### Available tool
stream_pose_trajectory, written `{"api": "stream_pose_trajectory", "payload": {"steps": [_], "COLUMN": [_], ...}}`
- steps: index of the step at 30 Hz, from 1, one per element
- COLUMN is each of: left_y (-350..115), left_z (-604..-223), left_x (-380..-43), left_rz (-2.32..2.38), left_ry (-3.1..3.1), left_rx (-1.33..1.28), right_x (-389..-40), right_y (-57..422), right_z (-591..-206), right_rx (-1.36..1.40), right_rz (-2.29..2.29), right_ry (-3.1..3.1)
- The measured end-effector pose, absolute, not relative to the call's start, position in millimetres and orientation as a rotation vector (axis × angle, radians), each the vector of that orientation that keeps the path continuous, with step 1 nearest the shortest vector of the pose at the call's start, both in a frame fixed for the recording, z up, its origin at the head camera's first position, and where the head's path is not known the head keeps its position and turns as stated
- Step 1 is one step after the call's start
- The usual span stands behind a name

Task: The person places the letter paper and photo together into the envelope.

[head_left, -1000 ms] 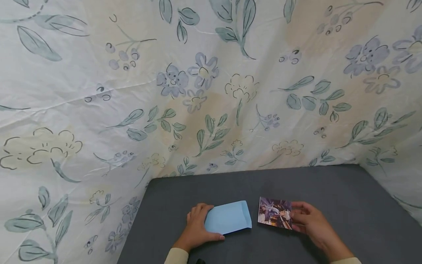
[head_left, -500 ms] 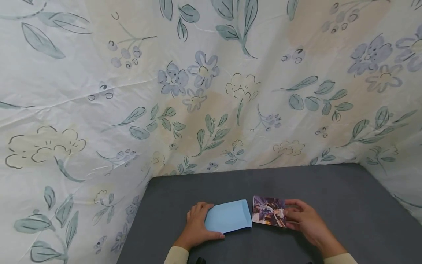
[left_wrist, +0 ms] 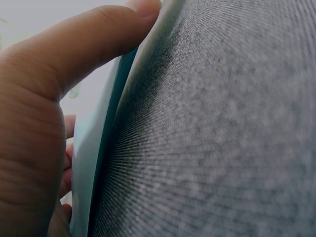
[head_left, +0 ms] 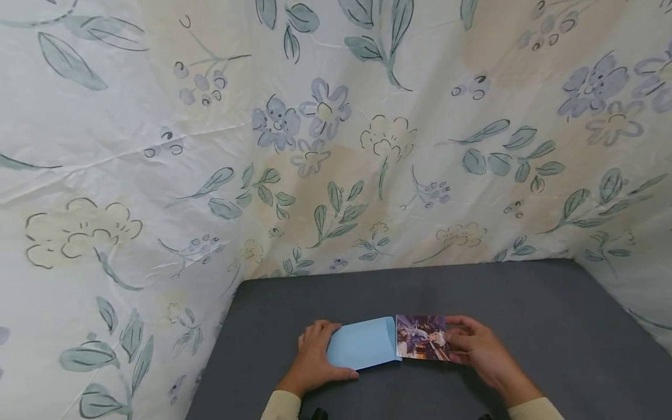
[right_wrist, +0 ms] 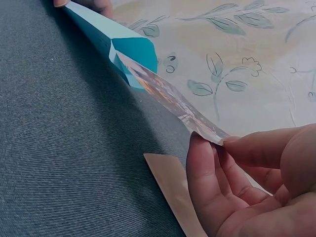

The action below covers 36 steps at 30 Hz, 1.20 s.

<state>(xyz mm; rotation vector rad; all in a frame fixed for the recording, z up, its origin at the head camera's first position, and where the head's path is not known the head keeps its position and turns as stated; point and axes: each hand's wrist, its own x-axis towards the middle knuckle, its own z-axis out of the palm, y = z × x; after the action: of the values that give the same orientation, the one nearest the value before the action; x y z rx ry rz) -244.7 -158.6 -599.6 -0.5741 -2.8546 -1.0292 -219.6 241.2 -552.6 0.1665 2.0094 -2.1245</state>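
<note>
A light blue envelope point(head_left: 362, 344) lies at a slant over the dark grey table, its mouth facing right. My left hand point(head_left: 315, 356) grips its left end, with the thumb point(left_wrist: 98, 37) along the near edge and the fingers on the far side. My right hand point(head_left: 485, 356) pinches the right edge of a glossy photo card point(head_left: 422, 337) printed in purple and orange, between thumb and fingers. The card's left end is right at the envelope's mouth. In the right wrist view the mouth gapes, with the tip of the photo card point(right_wrist: 170, 96) at its lower lip.
The dark grey table point(head_left: 446, 291) runs back to a hanging floral cloth point(head_left: 336, 146), which also closes in the left and right sides. A tan flat piece point(right_wrist: 170, 182) shows under the right hand in the right wrist view.
My right hand has moved left with the photo card, closing the gap, so that the card now meets the envelope's mouth. The left hand and envelope have stayed nearly still.
</note>
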Motion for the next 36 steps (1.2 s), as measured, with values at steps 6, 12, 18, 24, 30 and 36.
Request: {"api": "stream_pose_trajectory", "payload": {"steps": [6,12,18,24,30,36], "left_y": [-158.8,-157.7,-157.1,-157.3,-158.0,-159.1], "left_z": [-599.7,-598.6,-599.4,-599.3,-598.5,-597.1], "left_x": [-244.7,-243.2,-241.6,-242.2,-243.4,-243.5], "left_rz": [-1.023,-1.036,-1.034,-1.017,-1.007,-1.028], "left_ry": [-2.861,-2.866,-2.857,-2.859,-2.869,-2.861], "left_rx": [-0.574,-0.564,-0.565,-0.564,-0.567,-0.578], "right_x": [-218.6,-221.4,-220.8,-220.2,-223.1,-226.3], "right_y": [237.8,232.6,230.2,228.7,222.8,217.5], "right_z": [-556.5,-558.7,-554.4,-553.6,-556.0,-560.0], "right_rx": [0.111,0.138,0.144,0.058,0.048,0.056], "right_rz": [-2.097,-2.097,-2.090,-2.068,-2.066,-2.070], "right_ry": [2.016,2.039,2.062,2.026,2.017,2.021]}}
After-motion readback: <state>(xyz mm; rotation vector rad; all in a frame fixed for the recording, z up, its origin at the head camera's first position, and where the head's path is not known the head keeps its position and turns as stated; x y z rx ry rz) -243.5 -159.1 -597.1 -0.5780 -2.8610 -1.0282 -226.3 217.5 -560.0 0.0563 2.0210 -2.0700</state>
